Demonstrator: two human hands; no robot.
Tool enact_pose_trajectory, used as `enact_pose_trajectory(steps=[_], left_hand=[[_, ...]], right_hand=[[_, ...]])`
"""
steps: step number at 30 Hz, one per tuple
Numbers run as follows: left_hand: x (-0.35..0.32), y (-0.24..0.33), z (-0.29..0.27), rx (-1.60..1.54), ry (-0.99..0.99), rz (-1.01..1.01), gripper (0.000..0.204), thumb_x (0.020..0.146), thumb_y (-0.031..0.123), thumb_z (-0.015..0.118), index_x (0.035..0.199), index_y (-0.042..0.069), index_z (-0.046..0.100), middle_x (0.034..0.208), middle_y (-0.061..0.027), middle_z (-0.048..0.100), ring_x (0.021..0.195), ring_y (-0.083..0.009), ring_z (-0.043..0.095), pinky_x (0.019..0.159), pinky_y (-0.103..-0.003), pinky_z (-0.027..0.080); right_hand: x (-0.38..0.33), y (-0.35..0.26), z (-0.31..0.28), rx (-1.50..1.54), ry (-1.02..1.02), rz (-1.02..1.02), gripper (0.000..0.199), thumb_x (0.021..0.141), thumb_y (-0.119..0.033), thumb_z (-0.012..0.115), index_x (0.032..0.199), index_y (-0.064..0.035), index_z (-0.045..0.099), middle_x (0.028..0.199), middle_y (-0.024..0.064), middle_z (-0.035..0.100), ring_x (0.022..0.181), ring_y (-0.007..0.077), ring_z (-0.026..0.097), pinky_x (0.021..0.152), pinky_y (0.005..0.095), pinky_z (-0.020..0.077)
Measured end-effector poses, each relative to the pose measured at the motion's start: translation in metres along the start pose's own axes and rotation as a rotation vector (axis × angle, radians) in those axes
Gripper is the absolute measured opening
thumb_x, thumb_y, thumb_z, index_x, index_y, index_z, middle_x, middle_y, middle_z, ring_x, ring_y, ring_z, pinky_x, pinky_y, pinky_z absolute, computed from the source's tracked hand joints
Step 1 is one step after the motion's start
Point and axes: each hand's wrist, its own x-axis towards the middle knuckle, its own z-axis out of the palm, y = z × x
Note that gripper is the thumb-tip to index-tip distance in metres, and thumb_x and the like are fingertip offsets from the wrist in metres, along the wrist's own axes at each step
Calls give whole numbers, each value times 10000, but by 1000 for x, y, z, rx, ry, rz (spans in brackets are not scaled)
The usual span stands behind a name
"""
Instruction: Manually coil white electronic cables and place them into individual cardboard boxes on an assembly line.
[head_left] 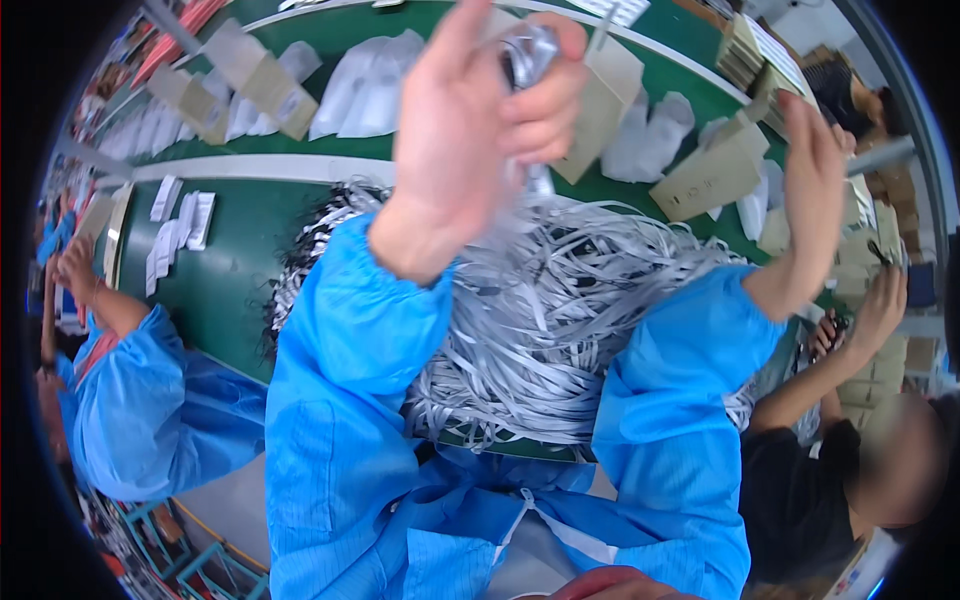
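Note:
My left hand [465, 140] is raised over the far part of the table, its fingers curled round a bunched silver-grey flat strap [535, 55]. Below that hand spreads a large heap of silver-grey straps [540, 310], partly covered by my sleeves. My right hand [815, 185] reaches to the far right with its fingers stretched out. Its fingertips are beside the upper edge of an open beige carton [710, 175]; whether they touch it is unclear.
Behind the heap, another beige carton [600, 105] and white wrapped items [365, 85] line the green table. Small white printed slips [180, 235] lie to the left. A co-worker in blue [165, 400] works at left, a person in black [810, 480] at right.

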Motion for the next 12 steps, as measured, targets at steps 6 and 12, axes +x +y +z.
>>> enact_pose_trajectory(steps=[6,12], left_hand=[[-14,5,35,309,-58,93,499,1091,463,239,957,55,494,571,68,245,473,-64,173,462,-259,175],[-23,3,63,439,36,120,541,1081,496,184,954,60,478,567,74,165,489,-64,115,465,-284,129]], right_hand=[[9,67,-34,233,-643,473,319,964,-237,665,1160,10,718,987,46,762,933,93,676,822,256,508],[-2,-36,-70,163,-966,420,279,914,-131,726,1171,-24,738,918,-25,719,864,37,614,785,192,493]])
